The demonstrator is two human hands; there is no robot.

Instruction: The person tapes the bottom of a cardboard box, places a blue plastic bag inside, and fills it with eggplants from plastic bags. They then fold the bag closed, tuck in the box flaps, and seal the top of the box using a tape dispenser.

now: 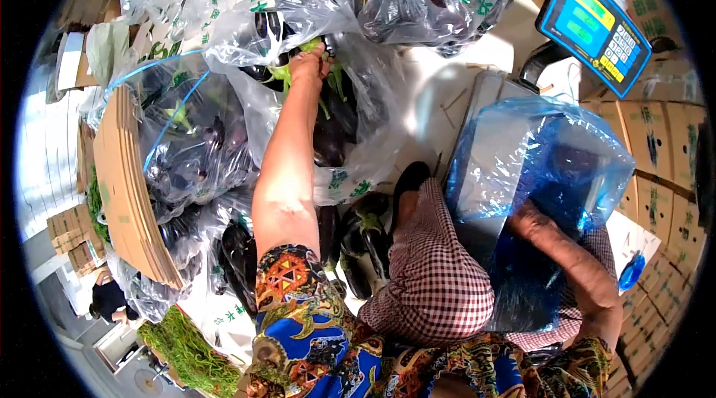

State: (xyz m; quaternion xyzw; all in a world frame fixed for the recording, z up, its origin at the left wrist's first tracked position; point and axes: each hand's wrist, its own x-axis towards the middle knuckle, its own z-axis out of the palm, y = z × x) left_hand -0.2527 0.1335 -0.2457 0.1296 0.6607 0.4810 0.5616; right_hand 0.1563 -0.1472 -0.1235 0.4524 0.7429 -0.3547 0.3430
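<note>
My left hand reaches into a clear plastic bag of dark eggplants, its fingers closed round the green stem end of an eggplant. More green caps stick out around the fingers. On the right, a blue plastic bag stands open in a box shape in front of my knee. My right hand is at the near side of this bag, with its fingers hidden behind the blue film.
A scale display stands at the upper right, near stacked cartons. Flattened cardboard leans on the left beside bagged eggplants. Loose eggplants lie by my foot. Green long beans lie lower left; another person is beyond.
</note>
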